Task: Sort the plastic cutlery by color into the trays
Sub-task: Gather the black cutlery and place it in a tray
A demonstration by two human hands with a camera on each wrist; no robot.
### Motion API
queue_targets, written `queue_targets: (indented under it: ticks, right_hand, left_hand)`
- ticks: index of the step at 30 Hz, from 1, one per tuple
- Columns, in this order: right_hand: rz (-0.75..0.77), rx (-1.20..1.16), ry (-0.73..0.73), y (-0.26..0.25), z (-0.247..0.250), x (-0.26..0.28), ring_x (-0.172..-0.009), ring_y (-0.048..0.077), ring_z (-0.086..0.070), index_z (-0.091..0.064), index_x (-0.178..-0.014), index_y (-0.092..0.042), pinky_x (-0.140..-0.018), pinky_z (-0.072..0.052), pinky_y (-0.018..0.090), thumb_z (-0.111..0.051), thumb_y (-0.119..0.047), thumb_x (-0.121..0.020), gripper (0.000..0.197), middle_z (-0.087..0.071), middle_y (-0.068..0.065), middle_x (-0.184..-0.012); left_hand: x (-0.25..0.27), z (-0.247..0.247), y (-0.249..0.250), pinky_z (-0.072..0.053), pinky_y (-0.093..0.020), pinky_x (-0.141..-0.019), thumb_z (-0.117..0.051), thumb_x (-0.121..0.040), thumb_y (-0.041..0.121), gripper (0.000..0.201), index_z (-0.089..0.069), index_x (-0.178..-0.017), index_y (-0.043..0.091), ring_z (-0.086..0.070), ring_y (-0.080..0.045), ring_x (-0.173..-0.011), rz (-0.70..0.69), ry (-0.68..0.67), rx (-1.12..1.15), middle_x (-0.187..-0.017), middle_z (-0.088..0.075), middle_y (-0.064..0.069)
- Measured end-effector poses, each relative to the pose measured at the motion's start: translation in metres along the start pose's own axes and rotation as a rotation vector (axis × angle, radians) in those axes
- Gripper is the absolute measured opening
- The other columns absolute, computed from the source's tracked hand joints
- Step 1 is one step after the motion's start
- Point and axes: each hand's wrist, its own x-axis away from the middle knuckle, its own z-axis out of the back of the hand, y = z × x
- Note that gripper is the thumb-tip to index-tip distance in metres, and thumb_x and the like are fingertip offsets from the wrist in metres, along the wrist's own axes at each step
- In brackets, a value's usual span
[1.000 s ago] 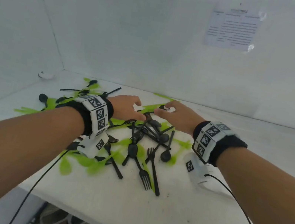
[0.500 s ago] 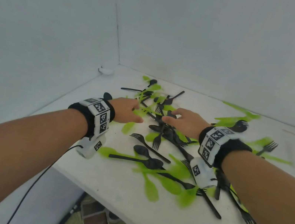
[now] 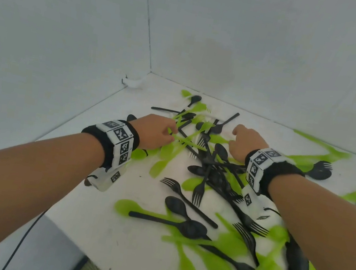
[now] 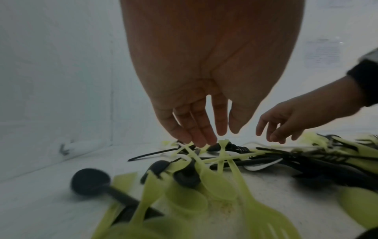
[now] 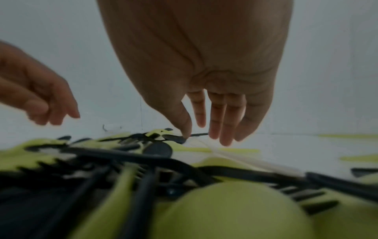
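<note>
hands (image 3: 156, 131) over green, black cutlery (image 3: 205, 163)

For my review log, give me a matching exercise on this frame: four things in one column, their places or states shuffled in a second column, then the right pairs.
1. left hand
2. right hand
3. small white object
4. round-bowled black spoon

A. thumb tip on a black utensil
B. in the far corner of the table
C. fingertips on green handles
D. lies untouched at the left edge of the pile

Pairs: 1-C, 2-A, 3-B, 4-D
</note>
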Motion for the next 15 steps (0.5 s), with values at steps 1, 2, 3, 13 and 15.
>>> queue_targets:
  ticks: [1,2,3,13,15]
  right_hand:
    - [-0.016,0.056,-0.022,0.005,0.0,-0.004,-0.093,0.03,-0.058,-0.049,-0.13,-0.01,-0.072,-0.047,0.034,-0.052,-0.021,-0.099,0.034,-0.061,0.014,-0.121]
    - [-0.027,0.109,-0.051,0.009,-0.002,-0.007,-0.087,0.029,-0.056,-0.049,-0.127,-0.008,-0.066,-0.044,0.032,-0.051,-0.018,-0.099,0.03,-0.061,0.014,-0.118]
    - [-0.033,0.149,-0.078,0.011,-0.003,-0.009,-0.083,0.027,-0.055,-0.051,-0.123,-0.006,-0.061,-0.04,0.03,-0.049,-0.016,-0.099,0.026,-0.062,0.014,-0.116]
    - [-0.13,-0.125,0.047,0.007,-0.002,-0.018,-0.094,0.031,-0.059,-0.051,-0.118,-0.009,-0.078,-0.047,0.035,-0.047,-0.021,-0.099,0.023,-0.06,0.01,-0.108]
    - [-0.153,-0.225,0.094,0.001,-0.002,-0.017,-0.09,0.031,-0.063,-0.047,-0.117,-0.009,-0.082,-0.052,0.039,-0.04,-0.025,-0.103,0.022,-0.064,0.011,-0.104]
  left_hand:
    - [-0.005,-0.001,0.005,-0.041,-0.027,-0.084,-0.053,-0.103,0.033,0.028,-0.063,-0.128,0.025,-0.059,-0.017,-0.103,-0.057,0.009,-0.028,-0.112,-0.064,0.004]
    - [-0.011,-0.004,0.01,-0.041,-0.028,-0.085,-0.051,-0.103,0.03,0.027,-0.064,-0.126,0.025,-0.059,-0.019,-0.104,-0.118,0.011,-0.069,-0.109,-0.062,0.004]
    - [-0.017,-0.006,0.015,-0.043,-0.031,-0.086,-0.049,-0.104,0.027,0.027,-0.065,-0.126,0.025,-0.058,-0.021,-0.106,-0.175,0.0,-0.12,-0.109,-0.06,0.002]
    - [-0.083,-0.02,0.033,-0.043,-0.038,-0.076,-0.052,-0.094,0.001,0.036,-0.062,-0.124,0.017,-0.049,-0.028,-0.108,-0.564,-0.029,-0.681,-0.115,-0.054,-0.007]
    - [-0.091,-0.019,0.03,-0.045,-0.039,-0.076,-0.054,-0.096,0.007,0.025,-0.066,-0.114,0.019,-0.051,-0.029,-0.105,-0.641,-0.024,-0.65,-0.111,-0.056,-0.007]
